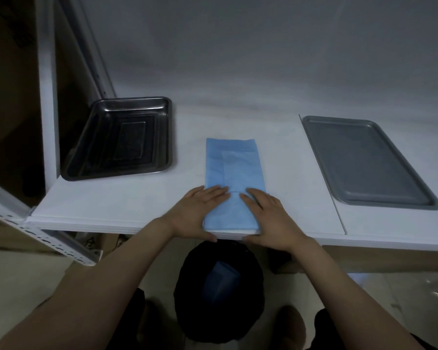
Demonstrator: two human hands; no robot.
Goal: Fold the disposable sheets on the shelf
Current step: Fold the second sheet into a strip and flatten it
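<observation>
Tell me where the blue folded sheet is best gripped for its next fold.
Probably the near short edge of the blue sheet, pinched at both corners from the person's side. It lies as a long strip running away from the shelf edge, and the left hand and right hand already rest flat there.

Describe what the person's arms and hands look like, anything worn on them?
Both arms are bare up to the frame edge, with no sleeves showing. The left hand and right hand wear no gloves, and no rings, watch or bracelets are visible.
</observation>
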